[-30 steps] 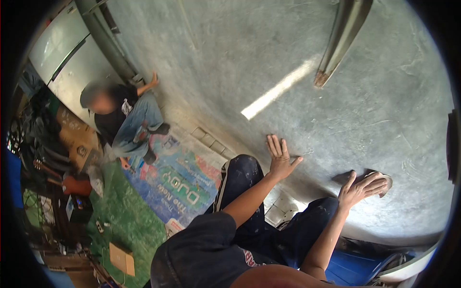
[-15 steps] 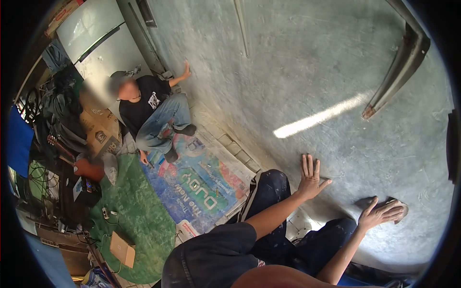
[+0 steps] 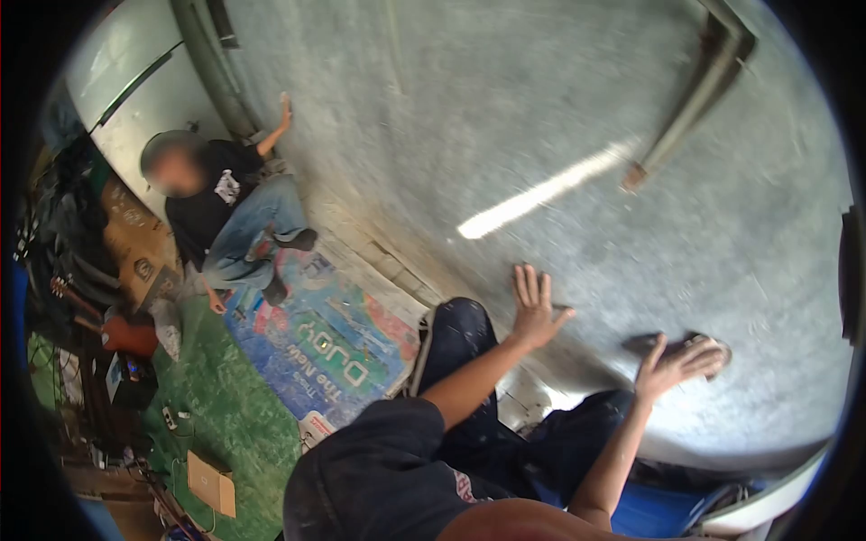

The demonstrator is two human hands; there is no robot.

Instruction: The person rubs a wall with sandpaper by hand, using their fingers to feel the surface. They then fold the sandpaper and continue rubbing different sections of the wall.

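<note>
Against a grey wall, a person's right hand holds a rounded pad beneath extended fingers, its edge past the fingertips, left hand spread wide.

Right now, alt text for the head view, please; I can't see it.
A person's right hand lies over a rounded piece against a grey wall; the left hand rests open on it. Another person sits by a printed sheet at picture left.

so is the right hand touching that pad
Touching. The head view shows the right hand spread over the pad, its fingers lying across it.
</note>
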